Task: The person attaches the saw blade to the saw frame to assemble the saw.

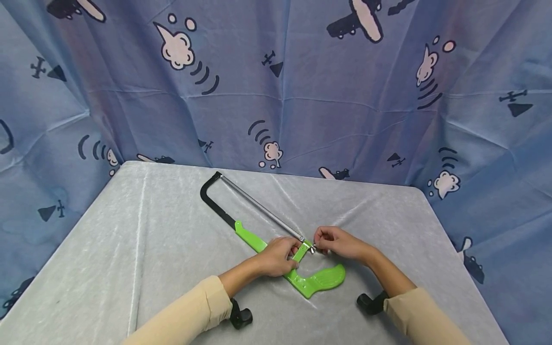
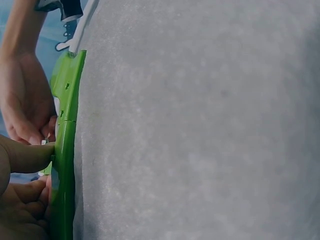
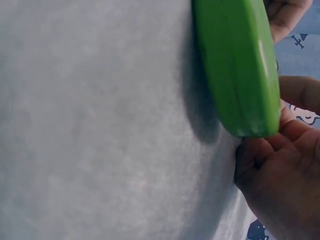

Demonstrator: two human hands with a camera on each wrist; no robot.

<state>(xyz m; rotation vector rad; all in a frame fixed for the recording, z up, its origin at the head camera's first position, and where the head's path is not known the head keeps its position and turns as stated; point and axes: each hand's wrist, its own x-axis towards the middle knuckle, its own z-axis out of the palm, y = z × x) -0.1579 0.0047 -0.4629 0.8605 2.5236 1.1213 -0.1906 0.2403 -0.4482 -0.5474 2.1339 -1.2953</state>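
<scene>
A hacksaw (image 1: 252,238) with a green frame and grip and a black front bow lies slantwise on the table, its silver blade bar on the far side. My left hand (image 1: 276,257) grips the green post between the frame and the blade's near end; its thumb shows against the green part in the left wrist view. At that end a small silver wing nut (image 1: 313,249) sticks out. My right hand (image 1: 340,243) pinches at the wing nut with thumb and fingertips. In the right wrist view the green handle (image 3: 237,70) partly hides the fingers.
A pale grey cloth (image 1: 181,268) covers the table, with a long crease on the left. Blue patterned curtains (image 1: 241,96) hang behind and at both sides. Black camera mounts (image 1: 241,317) are strapped at both wrists, low over the cloth.
</scene>
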